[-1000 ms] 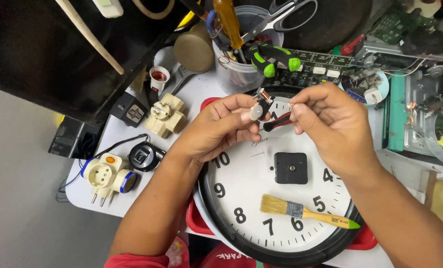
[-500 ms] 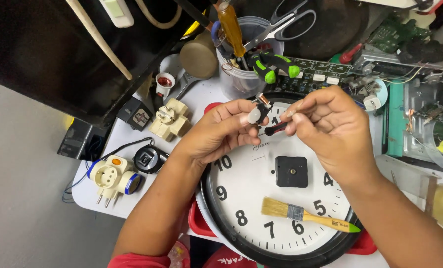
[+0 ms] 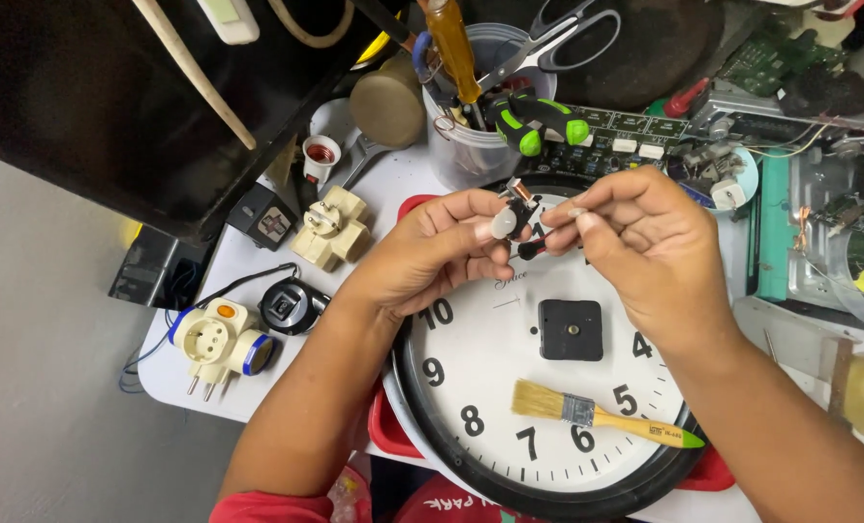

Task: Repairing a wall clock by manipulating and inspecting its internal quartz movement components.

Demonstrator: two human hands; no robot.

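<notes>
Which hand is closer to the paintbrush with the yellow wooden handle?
Right. The right hand and its wrist are right above the paintbrush, across the white clock face. The left hand is up and farther to the left.

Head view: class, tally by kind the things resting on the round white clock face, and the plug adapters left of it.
Black square clock mechanism: 1
Yellow-handled paintbrush: 1
White plug adapter: 1
Cream plug adapter: 1
Total: 4
</notes>
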